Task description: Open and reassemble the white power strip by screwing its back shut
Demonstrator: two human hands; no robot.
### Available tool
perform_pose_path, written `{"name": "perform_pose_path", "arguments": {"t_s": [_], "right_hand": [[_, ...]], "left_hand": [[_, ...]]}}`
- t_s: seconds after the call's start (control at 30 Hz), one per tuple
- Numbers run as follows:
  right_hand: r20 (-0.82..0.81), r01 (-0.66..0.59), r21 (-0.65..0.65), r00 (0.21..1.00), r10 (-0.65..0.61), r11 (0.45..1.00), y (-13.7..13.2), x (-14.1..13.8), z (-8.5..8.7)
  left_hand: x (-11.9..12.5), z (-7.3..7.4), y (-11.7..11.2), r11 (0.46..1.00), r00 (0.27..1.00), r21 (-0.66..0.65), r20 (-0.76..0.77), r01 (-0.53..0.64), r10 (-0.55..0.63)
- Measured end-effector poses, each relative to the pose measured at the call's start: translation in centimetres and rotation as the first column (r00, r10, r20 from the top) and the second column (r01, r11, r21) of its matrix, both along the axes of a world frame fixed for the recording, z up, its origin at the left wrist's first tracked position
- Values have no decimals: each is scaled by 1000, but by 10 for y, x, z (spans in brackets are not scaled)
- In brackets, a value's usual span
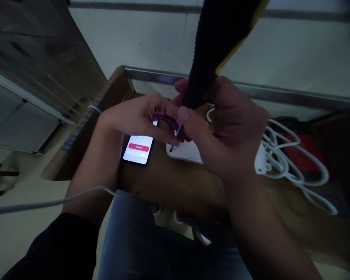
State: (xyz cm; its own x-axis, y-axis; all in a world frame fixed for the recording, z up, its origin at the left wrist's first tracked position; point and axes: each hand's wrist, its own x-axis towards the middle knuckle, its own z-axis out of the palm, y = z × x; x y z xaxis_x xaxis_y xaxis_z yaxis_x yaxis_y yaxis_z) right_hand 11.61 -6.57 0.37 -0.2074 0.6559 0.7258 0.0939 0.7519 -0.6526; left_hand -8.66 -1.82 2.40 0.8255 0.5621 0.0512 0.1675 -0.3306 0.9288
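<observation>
A thick screwdriver with a black handle and yellow trim slants down from the top of the view. My right hand is closed around the lower end of its handle. My left hand reaches in from the left, its thumb and curled fingers closed about the thin metal shaft near the tip. The dark tip meets the left end of a white plastic casing, which looks like a power strip lying flat on the wooden bench. My right hand covers much of the casing.
A lit phone lies on the bench left of the casing. White cable is coiled at the right, beside a red item. A grey cord crosses my left forearm. Behind the bench stands a pale wall.
</observation>
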Motion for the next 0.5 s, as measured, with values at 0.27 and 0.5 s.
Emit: {"name": "perform_pose_path", "arguments": {"t_s": [0.27,0.5], "right_hand": [[-143,-58,9,988,59,998,-1,-7,4],[-81,-134,-84,989,128,987,-1,-7,2]], "left_hand": [[2,-6,0,988,982,41,125,-147,141],[12,4,-8,984,978,5,110,-179,177]]}}
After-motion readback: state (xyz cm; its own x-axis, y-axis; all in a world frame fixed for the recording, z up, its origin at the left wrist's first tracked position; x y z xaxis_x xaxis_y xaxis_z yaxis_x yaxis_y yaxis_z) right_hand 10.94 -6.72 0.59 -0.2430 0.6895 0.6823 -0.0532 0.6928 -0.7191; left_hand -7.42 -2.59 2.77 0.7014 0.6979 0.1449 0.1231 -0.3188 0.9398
